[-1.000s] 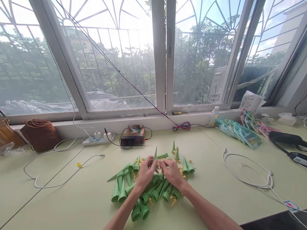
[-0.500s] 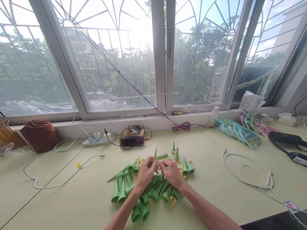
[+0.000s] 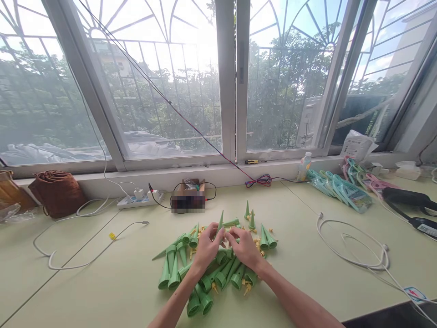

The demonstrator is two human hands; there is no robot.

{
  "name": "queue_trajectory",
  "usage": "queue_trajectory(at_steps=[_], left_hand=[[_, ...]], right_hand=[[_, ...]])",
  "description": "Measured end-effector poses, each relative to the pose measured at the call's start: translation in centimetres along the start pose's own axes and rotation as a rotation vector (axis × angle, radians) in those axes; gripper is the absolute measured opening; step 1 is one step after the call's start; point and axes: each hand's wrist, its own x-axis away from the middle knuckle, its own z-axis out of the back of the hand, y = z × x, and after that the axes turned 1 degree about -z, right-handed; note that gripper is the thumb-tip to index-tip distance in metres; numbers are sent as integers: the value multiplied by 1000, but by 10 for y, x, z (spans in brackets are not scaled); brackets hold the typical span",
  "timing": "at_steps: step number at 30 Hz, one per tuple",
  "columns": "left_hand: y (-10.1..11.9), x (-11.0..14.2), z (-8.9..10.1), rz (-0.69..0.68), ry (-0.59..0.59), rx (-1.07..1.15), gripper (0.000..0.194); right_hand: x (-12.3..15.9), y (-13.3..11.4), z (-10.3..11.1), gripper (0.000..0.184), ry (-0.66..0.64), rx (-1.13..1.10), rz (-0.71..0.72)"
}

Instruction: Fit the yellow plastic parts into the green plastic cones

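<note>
My left hand (image 3: 206, 244) is closed around a green plastic watering spike (image 3: 221, 219), held with its point up. My right hand (image 3: 245, 246) is pinched close against the spike's side, on a small yellow valve that its fingertips mostly hide. Beneath and around both hands lies a pile of green spikes (image 3: 174, 274), some on their sides with open round ends facing me. Loose yellow valves (image 3: 247, 288) are scattered among them. Two spikes (image 3: 251, 221) stand upright just beyond my right hand, and a pair (image 3: 268, 238) leans together to its right.
Along the window sill stand a power strip (image 3: 138, 199), a small cardboard box (image 3: 194, 186) and a bottle (image 3: 304, 166). A white cable (image 3: 85, 264) lies left, a coiled one (image 3: 355, 264) right. Wrapped teal items (image 3: 350, 190) and a brown pouch (image 3: 60, 193) sit farther off.
The right fingertips have shifted slightly against the spike, and less of the yellow valve shows between them. The left hand and the pile stay in place.
</note>
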Motion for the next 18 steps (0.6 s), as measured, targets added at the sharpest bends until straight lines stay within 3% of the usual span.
queue_trajectory(at_steps=[4, 12, 18], left_hand=[[0, 0, 0, 6, 2, 1, 27], [2, 0, 1, -13, 3, -14, 24], [5, 1, 0, -4, -16, -13, 26]], right_hand=[[-1, 2, -1, 44, 1, 39, -20], [1, -6, 2, 25, -4, -31, 0], [1, 1, -1, 36, 8, 18, -1]])
